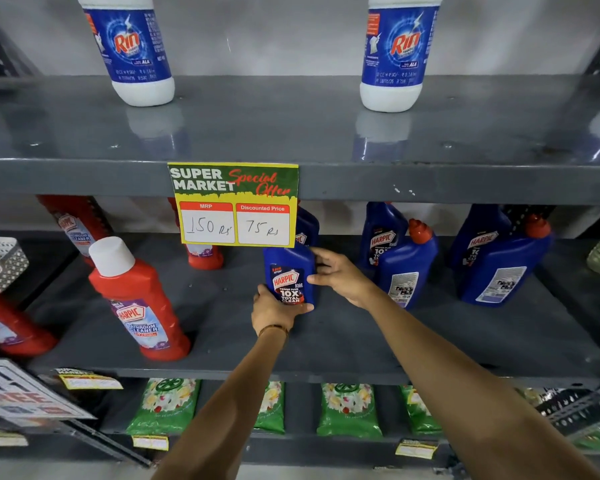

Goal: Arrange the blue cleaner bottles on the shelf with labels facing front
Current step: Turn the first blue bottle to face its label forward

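On the middle shelf (326,344) stands a blue Harpic cleaner bottle (289,271) with its front label toward me. My left hand (274,311) grips its base from the left and below. My right hand (340,273) holds its right side. Behind it another blue bottle (307,225) is partly hidden by the price sign. To the right, two blue bottles (404,271) (503,268) with red caps show their back labels, each in front of a blue bottle (378,233) (478,237) facing forward.
A yellow price sign (234,204) hangs from the upper shelf edge above the held bottle. Red Harpic bathroom cleaner bottles (139,299) stand at the left. White Rin bottles (132,46) sit on the top shelf. Green pouches (347,408) fill the shelf below.
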`<control>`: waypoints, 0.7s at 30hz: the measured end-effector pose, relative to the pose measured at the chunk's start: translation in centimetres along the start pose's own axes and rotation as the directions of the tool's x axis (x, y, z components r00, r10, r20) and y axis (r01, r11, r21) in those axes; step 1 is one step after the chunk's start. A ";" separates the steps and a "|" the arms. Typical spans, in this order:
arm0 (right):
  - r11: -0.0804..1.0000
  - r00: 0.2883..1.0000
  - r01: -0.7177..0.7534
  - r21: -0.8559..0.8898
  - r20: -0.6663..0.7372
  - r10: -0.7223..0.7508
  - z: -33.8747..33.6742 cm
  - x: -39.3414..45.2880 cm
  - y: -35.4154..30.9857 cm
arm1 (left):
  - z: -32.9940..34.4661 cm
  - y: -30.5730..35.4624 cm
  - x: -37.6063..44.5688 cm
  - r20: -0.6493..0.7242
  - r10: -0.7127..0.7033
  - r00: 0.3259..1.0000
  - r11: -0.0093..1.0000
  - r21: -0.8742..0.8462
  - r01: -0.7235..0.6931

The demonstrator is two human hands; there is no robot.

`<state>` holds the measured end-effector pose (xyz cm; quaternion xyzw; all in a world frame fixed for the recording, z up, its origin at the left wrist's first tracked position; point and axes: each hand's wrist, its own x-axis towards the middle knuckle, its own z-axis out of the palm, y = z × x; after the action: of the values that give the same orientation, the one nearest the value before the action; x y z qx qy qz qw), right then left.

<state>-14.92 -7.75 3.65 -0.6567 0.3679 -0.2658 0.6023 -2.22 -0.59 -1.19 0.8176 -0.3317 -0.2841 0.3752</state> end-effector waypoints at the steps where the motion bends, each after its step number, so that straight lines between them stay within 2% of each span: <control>1: 1.000 1.000 -0.004 0.002 0.001 0.004 0.1 0.0 0.1 | 0.2 -0.1 -0.2 -0.011 -0.011 1.000 1.000 0.011 0.011; 7: 0.999 0.998 -0.053 -0.014 -0.021 0.052 0.3 -0.1 1.1 | 0.6 -0.8 -0.3 0.000 -0.018 1.000 0.999 0.051 0.018; 14: 0.996 0.994 -0.091 0.003 -0.059 0.091 0.4 -0.9 0.9 | 0.9 -1.5 -1.1 -0.014 0.042 0.999 0.998 0.039 -0.041; 18: 0.990 0.969 -0.139 -0.031 -0.210 0.129 0.3 -2.4 1.6 | 0.8 -2.5 -2.2 -0.031 0.045 0.998 0.999 0.016 -0.045; 21: 0.982 0.922 -0.185 -0.036 -0.353 0.161 -0.2 -4.1 2.9 | 0.8 -2.9 -3.3 -0.048 0.050 0.998 0.999 -0.014 -0.051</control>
<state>-17.95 -4.55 1.21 -0.5846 0.5343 -0.3106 0.5257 -3.87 2.99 -3.27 0.8127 -0.3410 -0.2576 0.3961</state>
